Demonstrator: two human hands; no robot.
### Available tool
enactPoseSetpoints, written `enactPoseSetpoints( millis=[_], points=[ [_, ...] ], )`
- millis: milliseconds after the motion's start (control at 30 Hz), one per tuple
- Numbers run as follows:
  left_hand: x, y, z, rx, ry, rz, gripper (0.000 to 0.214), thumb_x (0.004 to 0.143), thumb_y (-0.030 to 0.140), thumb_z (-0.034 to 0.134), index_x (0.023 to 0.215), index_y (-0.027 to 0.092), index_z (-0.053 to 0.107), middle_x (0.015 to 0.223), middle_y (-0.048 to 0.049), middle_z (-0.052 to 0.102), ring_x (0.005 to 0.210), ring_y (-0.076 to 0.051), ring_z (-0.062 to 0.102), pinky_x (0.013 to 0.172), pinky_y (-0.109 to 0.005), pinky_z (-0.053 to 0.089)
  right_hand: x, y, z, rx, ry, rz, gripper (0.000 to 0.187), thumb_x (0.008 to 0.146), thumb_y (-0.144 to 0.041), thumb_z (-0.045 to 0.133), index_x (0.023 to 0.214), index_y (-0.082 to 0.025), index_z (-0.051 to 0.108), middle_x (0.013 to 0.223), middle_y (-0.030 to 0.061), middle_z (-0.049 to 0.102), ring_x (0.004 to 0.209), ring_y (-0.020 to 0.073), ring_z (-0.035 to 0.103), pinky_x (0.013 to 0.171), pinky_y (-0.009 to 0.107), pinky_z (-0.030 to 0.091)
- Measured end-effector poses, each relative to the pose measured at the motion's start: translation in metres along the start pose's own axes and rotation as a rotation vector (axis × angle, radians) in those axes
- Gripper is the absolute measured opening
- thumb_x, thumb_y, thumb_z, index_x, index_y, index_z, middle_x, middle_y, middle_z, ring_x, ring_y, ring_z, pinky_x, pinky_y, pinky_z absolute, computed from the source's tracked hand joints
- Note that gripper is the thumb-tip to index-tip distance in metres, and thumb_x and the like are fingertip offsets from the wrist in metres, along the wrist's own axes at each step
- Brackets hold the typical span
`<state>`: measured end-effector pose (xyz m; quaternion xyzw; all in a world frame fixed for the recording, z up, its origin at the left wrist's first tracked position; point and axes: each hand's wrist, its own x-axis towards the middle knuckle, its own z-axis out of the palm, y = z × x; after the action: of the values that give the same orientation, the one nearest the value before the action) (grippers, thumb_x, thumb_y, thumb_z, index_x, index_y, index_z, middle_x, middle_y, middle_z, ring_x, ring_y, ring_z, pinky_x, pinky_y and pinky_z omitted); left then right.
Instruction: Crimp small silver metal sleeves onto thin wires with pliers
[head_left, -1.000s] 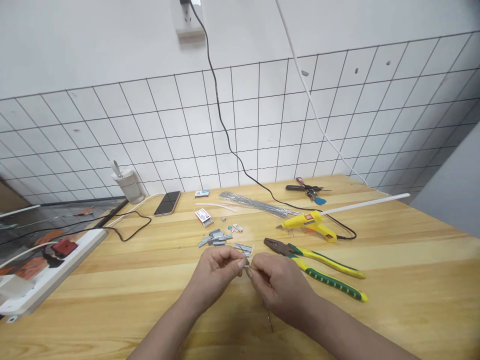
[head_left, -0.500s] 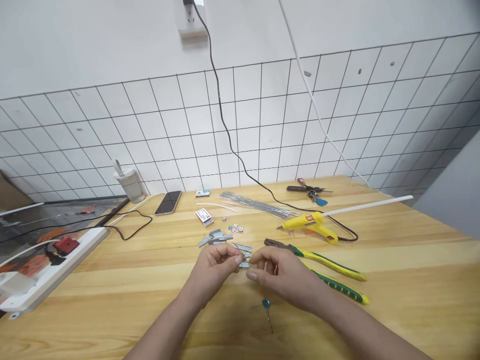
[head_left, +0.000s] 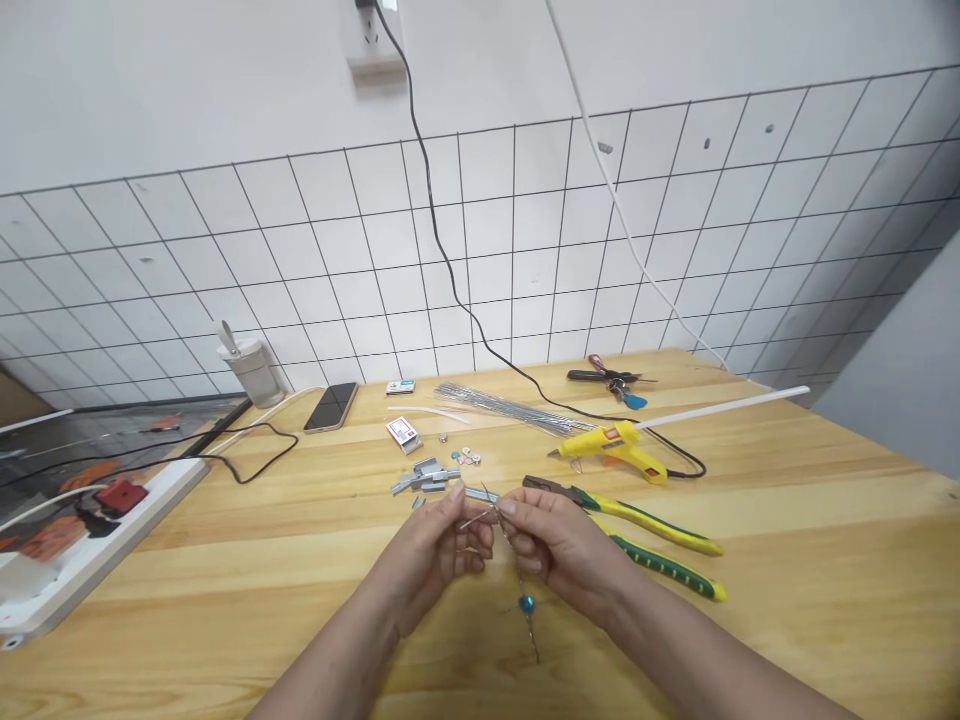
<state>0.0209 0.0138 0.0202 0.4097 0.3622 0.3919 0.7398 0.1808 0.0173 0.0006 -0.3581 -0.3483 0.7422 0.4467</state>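
My left hand (head_left: 439,550) and my right hand (head_left: 559,545) meet over the middle of the wooden table (head_left: 787,560). Both pinch a thin twisted wire (head_left: 517,575) between thumb and fingertips. The wire hangs down from my right fingers and carries a small blue bead (head_left: 526,603). Its upper ends stick out between the two hands. Just beyond my fingers lie small grey metal strips (head_left: 424,478) and a few tiny coloured beads (head_left: 466,456).
Green-and-yellow pliers (head_left: 637,540) lie right of my hands, a yellow glue gun (head_left: 611,447) with a black cord beyond them. A bundle of wires (head_left: 510,405), a phone (head_left: 332,405), a white cup (head_left: 251,365), keys (head_left: 611,380) and a white power strip (head_left: 82,545) lie around.
My hands shifted a little toward me and closer together. The wire now hangs lower from my right fingers, with the blue bead more exposed. The camera drifted slightly.
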Motion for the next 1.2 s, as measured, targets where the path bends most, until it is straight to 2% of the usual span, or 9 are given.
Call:
enactPoseSetpoints(
  millis=[67,133,200,300,400,633,800,1033,1200],
  points=[
    [0.001,-0.004,0.0,-0.069,0.011,-0.024,0.04,0.074,0.05,0.056,0.083,0.013,0.068,0.075,-0.0061,0.059,0.068,-0.013,0.052,0.059,-0.024,0.036,0.002,0.002,0.001,0.098,0.028,0.01,0.032,0.059,-0.037,0.074,0.065,-0.015,0.051,0.05,-0.0078,0.041,0.043,0.0021,0.03,0.04,0.016,0.02],
    [0.003,-0.01,0.002,-0.04,0.034,0.002,0.031,0.069,0.04,0.066,0.087,0.015,0.067,0.084,-0.0073,0.061,0.073,-0.014,0.053,0.062,-0.024,0.037,0.003,0.004,0.002,0.178,0.058,0.01,0.034,0.057,-0.036,0.075,0.065,-0.015,0.05,0.054,-0.0076,0.041,0.045,0.0015,0.03,0.04,0.015,0.02],
    [0.004,-0.016,0.005,0.043,0.131,0.055,0.036,0.055,0.027,0.078,0.087,0.016,0.066,0.083,-0.0052,0.064,0.067,-0.011,0.051,0.06,-0.022,0.035,0.003,0.005,0.003,0.234,0.084,0.005,0.034,0.055,-0.035,0.076,0.065,-0.016,0.05,0.055,-0.0077,0.04,0.045,0.0016,0.03,0.04,0.015,0.021],
    [0.006,-0.022,0.009,0.13,0.222,0.079,0.03,0.058,0.029,0.076,0.082,0.014,0.066,0.071,-0.0038,0.065,0.058,-0.009,0.048,0.055,-0.021,0.032,0.001,0.008,0.007,0.273,0.11,-0.006,0.034,0.053,-0.032,0.078,0.064,-0.016,0.05,0.053,-0.0077,0.04,0.045,0.0023,0.031,0.04,0.015,0.023],
    [0.007,-0.023,0.01,0.133,0.247,0.09,0.025,0.06,0.032,0.074,0.073,0.013,0.063,0.058,-0.0006,0.06,0.048,-0.006,0.042,0.048,-0.02,0.028,0.001,0.01,0.01,0.266,0.117,-0.018,0.033,0.053,-0.033,0.078,0.066,-0.016,0.052,0.052,-0.0071,0.042,0.045,0.0029,0.032,0.041,0.015,0.025],
    [0.003,-0.014,0.015,0.096,0.238,0.061,0.018,0.061,0.027,0.07,0.067,0.013,0.06,0.059,-0.0006,0.061,0.039,-0.005,0.04,0.04,-0.02,0.021,0.001,0.012,0.008,0.109,0.106,-0.082,0.03,0.058,-0.036,0.075,0.066,-0.015,0.056,0.053,-0.0046,0.049,0.045,0.0036,0.034,0.042,0.017,0.026],
    [0.003,-0.011,0.015,0.074,0.256,0.097,0.019,0.06,0.026,0.072,0.07,0.015,0.06,0.058,0.0008,0.061,0.038,-0.004,0.038,0.04,-0.019,0.022,0.0,0.009,0.006,-0.07,0.119,-0.139,0.028,0.062,-0.038,0.071,0.068,-0.014,0.059,0.051,-0.0044,0.052,0.041,0.0042,0.035,0.042,0.02,0.027],
    [0.004,-0.01,0.012,0.114,0.318,0.152,0.024,0.056,0.03,0.076,0.068,0.014,0.062,0.057,-0.0013,0.064,0.043,-0.005,0.039,0.044,-0.02,0.025,-0.003,0.004,0.009,-0.229,0.153,-0.157,0.032,0.058,-0.042,0.072,0.066,-0.015,0.056,0.043,-0.0076,0.047,0.037,0.005,0.036,0.04,0.021,0.027],
    [0.005,-0.011,0.009,0.092,0.294,0.13,0.023,0.053,0.03,0.078,0.063,0.014,0.064,0.057,-0.0018,0.064,0.044,-0.006,0.038,0.046,-0.021,0.024,-0.005,-0.001,0.01,-0.316,0.152,-0.176,0.029,0.06,-0.041,0.068,0.065,-0.016,0.055,0.052,-0.0044,0.055,0.037,0.0042,0.036,0.039,0.02,0.029]
  ],
)
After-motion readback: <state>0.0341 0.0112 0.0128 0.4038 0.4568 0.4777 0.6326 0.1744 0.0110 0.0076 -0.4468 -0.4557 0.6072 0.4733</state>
